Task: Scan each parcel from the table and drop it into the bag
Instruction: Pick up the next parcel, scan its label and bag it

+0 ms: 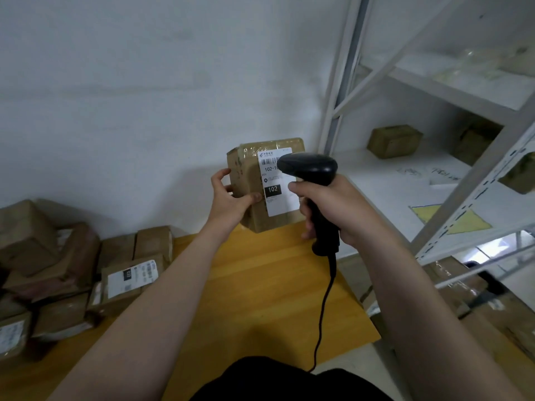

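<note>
- Two bare hands are raised over the yellow table (260, 285) in the head view; the left hand (228, 198) grips a brown cardboard parcel (252, 180) held up in the air just past the table's far edge, in front of the white wall (130, 82); its thumb presses the parcel's front face beside the label while the other fingers curl around the left edge.
- One white shipping label (278, 183) covers the parcel's facing side; a barcode sits at its top, "102-1" reads below that, and a black patch reading "102" lies lower down; the label's right part is hidden by the scanner.
- The right hand (327, 206) is wrapped tight round the grip of a black handheld scanner (309, 169); the index finger lies forward along the front of the grip; the scanner's head sits just before the label's barcode, at 3 o'clock from the parcel's middle; whether head and label touch cannot be told.
- One black cable (325, 299) hangs from the scanner's handle toward 6 o'clock, crossing the table's right edge down to the dark clothing at the bottom of the frame.
- Several more brown parcels, the heap of parcels (72, 279), lie at 8 o'clock on the table's left part against the wall; some show white labels.
- At 2 o'clock stands a white metal rack (434, 91); a small brown box (393, 140) rests on its middle shelf.
</note>
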